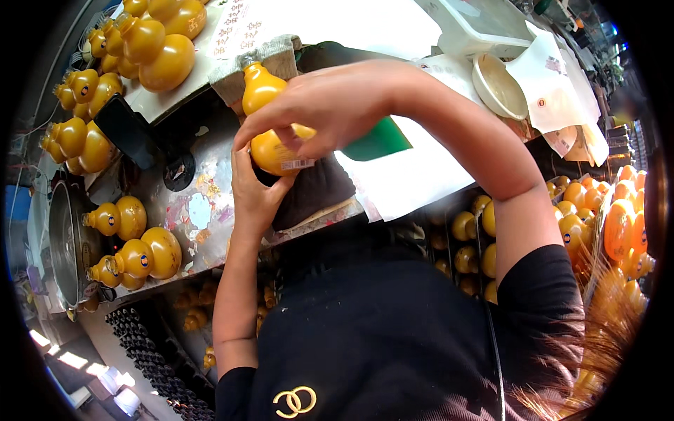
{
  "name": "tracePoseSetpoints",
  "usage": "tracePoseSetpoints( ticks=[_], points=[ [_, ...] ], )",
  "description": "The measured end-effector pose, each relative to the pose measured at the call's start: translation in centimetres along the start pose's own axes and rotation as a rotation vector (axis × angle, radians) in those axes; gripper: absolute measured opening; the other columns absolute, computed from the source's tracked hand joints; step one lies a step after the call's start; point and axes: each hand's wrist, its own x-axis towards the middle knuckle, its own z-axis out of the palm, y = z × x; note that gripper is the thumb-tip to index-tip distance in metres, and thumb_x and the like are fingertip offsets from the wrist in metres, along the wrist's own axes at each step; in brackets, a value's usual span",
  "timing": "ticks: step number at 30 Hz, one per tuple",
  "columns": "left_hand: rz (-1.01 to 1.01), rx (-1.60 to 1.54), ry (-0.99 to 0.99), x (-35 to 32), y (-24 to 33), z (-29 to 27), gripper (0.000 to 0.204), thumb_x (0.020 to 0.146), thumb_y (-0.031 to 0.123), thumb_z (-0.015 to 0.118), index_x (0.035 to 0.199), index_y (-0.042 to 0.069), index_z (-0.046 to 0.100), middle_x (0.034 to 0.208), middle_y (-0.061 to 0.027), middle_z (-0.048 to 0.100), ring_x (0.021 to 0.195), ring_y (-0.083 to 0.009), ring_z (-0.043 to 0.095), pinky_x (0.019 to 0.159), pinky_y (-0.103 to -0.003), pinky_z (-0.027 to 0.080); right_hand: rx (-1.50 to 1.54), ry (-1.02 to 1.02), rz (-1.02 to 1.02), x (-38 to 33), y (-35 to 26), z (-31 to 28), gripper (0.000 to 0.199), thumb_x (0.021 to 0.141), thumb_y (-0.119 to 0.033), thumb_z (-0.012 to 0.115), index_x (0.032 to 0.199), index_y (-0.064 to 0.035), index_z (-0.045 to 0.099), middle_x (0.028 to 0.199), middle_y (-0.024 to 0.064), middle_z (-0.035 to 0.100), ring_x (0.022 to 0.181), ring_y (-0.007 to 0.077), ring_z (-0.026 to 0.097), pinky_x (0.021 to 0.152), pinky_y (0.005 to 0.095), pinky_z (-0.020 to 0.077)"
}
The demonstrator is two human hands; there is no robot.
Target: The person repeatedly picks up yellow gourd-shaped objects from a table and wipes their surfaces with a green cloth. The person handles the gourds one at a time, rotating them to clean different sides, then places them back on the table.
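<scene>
A yellow gourd-shaped bottle [263,90] with a clear neck lies tilted on a dark cloth pad [324,189], its neck pointing away from me on a grey cloth [284,59]. My left hand [256,193] is closed round its lower bulb from the near left side. Across the bottle's waist reaches my right hand [330,105], slightly blurred, its fingers curled over the bottle and hiding much of it. A white barcode label [298,163] shows on the lower bulb, by my right thumb. Beside my right wrist is a flat green piece [379,140], partly covered by the arm.
More yellow gourd bottles [167,63] stand in groups along the left, near a phone on a stand [126,130] and a metal pan [67,245]. White paper [414,175], a pale bowl [500,85] and a clear plastic bin [484,28] lie right; bottles [463,228] fill racks below.
</scene>
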Motion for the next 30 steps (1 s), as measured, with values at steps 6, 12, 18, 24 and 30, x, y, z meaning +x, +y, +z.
tracePoseSetpoints(
  ticks=[6, 12, 18, 24, 30],
  points=[
    [-0.156, -0.272, -0.005, 0.0, 0.0, 0.3, 0.087, 0.065, 0.010, 0.082, 0.137, 0.000, 0.033, 0.131, -0.0170, 0.044, 0.122, -0.0301, 0.047, 0.104, -0.038, 0.037, -0.264, 0.235, -0.011, 2.1, 2.2, 0.9, 0.056, 0.077, -0.019, 0.072, 0.129, -0.0116, 0.053, 0.079, 0.0075, 0.063, 0.081, 0.0265, 0.064, 0.080, 0.0350, 0.0504],
    [-0.385, -0.968, -0.146, 1.4, 0.8, -1.6, 0.088, 0.079, 0.039, 0.071, 0.144, 0.002, 0.025, 0.141, -0.0140, 0.036, 0.132, -0.0248, 0.037, 0.110, -0.037, 0.029, 0.194, 0.783, 0.415, -1.9, 5.9, 6.1, 0.056, 0.090, -0.050, 0.058, 0.118, -0.0010, 0.059, 0.077, 0.0064, 0.062, 0.064, 0.0107, 0.058, 0.056, 0.0242, 0.0474],
    [-0.412, -0.909, -0.125, 1.8, 1.8, -0.5, 0.086, 0.085, 0.040, 0.068, 0.146, 0.000, 0.021, 0.142, -0.0151, 0.036, 0.133, -0.0241, 0.036, 0.111, -0.036, 0.026, 0.698, 0.612, 0.554, -2.5, 3.7, 10.5, 0.080, 0.080, -0.065, 0.061, 0.125, 0.0007, 0.056, 0.076, 0.0091, 0.063, 0.062, 0.0137, 0.059, 0.061, 0.0267, 0.0480],
    [-0.408, -0.963, -0.105, 1.6, 1.5, -0.3, 0.076, 0.089, 0.028, 0.066, 0.146, 0.000, 0.024, 0.140, -0.0149, 0.039, 0.132, -0.0231, 0.038, 0.110, -0.034, 0.028, 0.707, 0.615, 0.503, -2.2, 4.1, 10.5, 0.080, 0.079, -0.068, 0.059, 0.129, -0.0058, 0.056, 0.078, 0.0071, 0.061, 0.061, 0.0116, 0.058, 0.061, 0.0259, 0.0476],
    [-0.436, -0.952, -0.069, 1.8, 1.9, -0.5, 0.073, 0.089, 0.025, 0.065, 0.145, -0.001, 0.026, 0.141, -0.0152, 0.039, 0.131, -0.0221, 0.040, 0.109, -0.033, 0.030, 0.703, 0.584, 0.520, -2.2, 4.9, 11.0, 0.082, 0.078, -0.074, 0.054, 0.125, -0.0065, 0.059, 0.074, 0.0043, 0.059, 0.059, 0.0100, 0.056, 0.061, 0.0246, 0.0468]
  ],
)
